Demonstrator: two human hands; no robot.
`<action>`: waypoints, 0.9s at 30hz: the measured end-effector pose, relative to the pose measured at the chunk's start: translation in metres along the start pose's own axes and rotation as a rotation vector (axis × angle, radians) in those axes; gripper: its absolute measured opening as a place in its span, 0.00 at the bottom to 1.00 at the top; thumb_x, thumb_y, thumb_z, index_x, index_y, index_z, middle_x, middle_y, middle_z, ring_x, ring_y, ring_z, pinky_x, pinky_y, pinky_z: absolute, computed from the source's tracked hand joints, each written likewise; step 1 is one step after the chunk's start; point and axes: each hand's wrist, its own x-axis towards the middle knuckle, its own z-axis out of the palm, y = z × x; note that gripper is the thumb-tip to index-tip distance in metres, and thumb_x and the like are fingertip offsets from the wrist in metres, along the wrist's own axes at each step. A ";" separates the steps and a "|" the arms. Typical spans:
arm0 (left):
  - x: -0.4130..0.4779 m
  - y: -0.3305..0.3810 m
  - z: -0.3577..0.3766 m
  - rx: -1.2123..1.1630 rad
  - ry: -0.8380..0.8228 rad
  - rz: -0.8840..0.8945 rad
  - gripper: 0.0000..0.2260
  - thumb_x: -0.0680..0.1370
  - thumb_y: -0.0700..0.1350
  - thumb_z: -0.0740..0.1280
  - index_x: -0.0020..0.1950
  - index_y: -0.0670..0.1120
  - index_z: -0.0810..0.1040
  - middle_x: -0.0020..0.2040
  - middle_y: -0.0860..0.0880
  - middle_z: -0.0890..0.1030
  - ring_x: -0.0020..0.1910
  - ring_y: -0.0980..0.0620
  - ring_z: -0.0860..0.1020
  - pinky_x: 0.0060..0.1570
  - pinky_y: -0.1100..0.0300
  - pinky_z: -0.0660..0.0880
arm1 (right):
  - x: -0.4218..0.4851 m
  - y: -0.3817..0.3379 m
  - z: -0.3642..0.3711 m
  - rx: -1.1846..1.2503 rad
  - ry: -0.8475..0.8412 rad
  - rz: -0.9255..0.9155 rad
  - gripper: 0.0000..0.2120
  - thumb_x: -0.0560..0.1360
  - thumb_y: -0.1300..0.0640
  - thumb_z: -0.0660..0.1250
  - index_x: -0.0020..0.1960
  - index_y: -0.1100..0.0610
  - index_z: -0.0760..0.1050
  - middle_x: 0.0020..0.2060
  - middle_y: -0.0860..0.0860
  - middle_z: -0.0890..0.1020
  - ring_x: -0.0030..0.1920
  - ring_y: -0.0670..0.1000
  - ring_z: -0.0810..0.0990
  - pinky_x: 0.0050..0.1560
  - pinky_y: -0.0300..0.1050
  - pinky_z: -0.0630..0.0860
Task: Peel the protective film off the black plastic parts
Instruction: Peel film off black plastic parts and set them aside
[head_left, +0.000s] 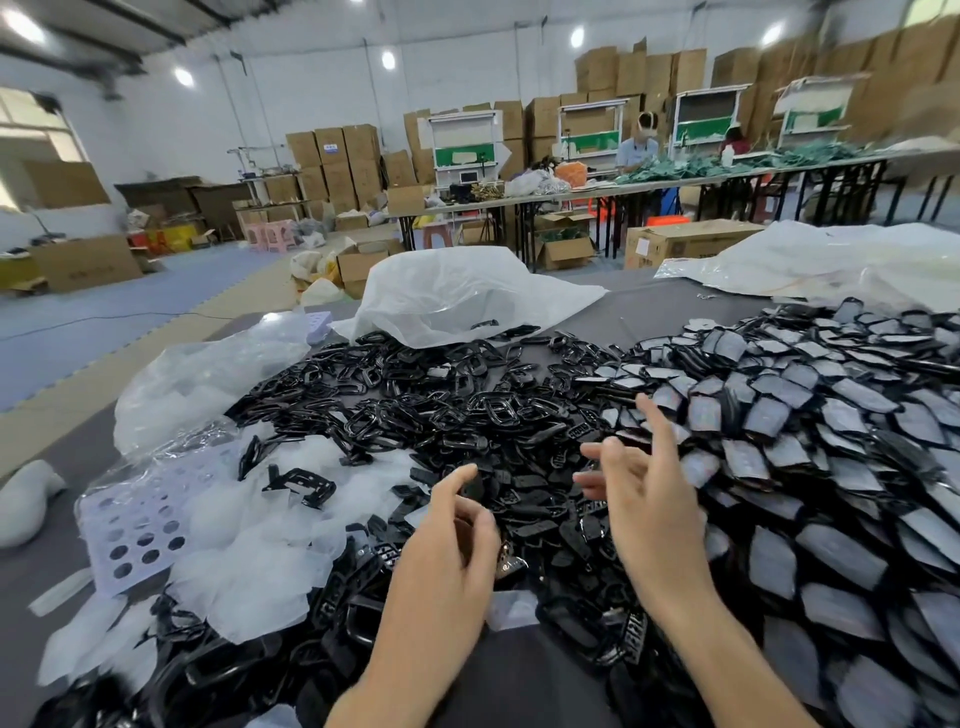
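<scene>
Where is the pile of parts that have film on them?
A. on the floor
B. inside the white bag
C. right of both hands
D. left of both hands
C: the greyish film-covered parts are heaped to the right of the right hand, while loose peeled film lies to the left.
</scene>
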 end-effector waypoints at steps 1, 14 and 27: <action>0.013 -0.003 -0.003 0.060 0.016 0.001 0.18 0.81 0.50 0.62 0.70 0.59 0.66 0.49 0.62 0.77 0.46 0.60 0.78 0.45 0.66 0.75 | -0.006 0.002 0.009 -0.021 -0.061 -0.025 0.23 0.83 0.50 0.59 0.76 0.38 0.59 0.48 0.36 0.83 0.42 0.41 0.85 0.43 0.36 0.80; 0.172 -0.071 -0.002 0.799 -0.497 -0.264 0.44 0.69 0.78 0.57 0.80 0.62 0.48 0.82 0.47 0.46 0.80 0.38 0.46 0.75 0.35 0.43 | -0.015 0.030 0.035 -0.109 -0.291 0.100 0.18 0.84 0.52 0.58 0.71 0.37 0.66 0.48 0.35 0.80 0.44 0.36 0.83 0.46 0.34 0.79; 0.129 -0.059 -0.016 0.831 -0.346 0.087 0.14 0.81 0.56 0.64 0.62 0.52 0.71 0.58 0.52 0.79 0.60 0.45 0.76 0.54 0.49 0.74 | -0.013 0.031 0.033 -0.099 -0.280 0.106 0.18 0.83 0.55 0.58 0.69 0.37 0.69 0.49 0.39 0.81 0.43 0.38 0.83 0.49 0.42 0.81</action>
